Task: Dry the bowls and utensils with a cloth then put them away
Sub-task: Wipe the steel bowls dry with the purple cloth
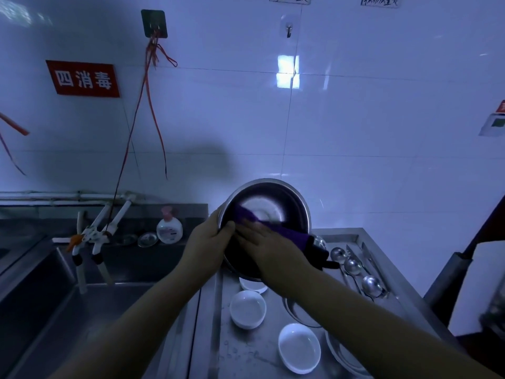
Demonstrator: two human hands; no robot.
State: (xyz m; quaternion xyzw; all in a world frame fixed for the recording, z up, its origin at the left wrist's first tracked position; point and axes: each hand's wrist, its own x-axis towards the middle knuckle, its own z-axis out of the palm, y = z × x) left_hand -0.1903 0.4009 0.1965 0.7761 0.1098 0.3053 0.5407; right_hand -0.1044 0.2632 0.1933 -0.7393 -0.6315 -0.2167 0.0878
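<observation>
Two white bowls (pixel 299 348) sit nearest on the steel counter (pixel 246 354). Above them the left hand (pixel 207 243) grips the rim of a tilted metal bowl (pixel 266 203) — held up off the counter — while the right hand (pixel 269 239) presses a purple cloth (pixel 287 233) inside it, fingers fairly flat.

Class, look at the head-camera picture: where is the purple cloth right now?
The cloth is centre frame, inside the tilted steel bowl, pressed by the right hand; the left hand grips the bowl's rim.
</observation>
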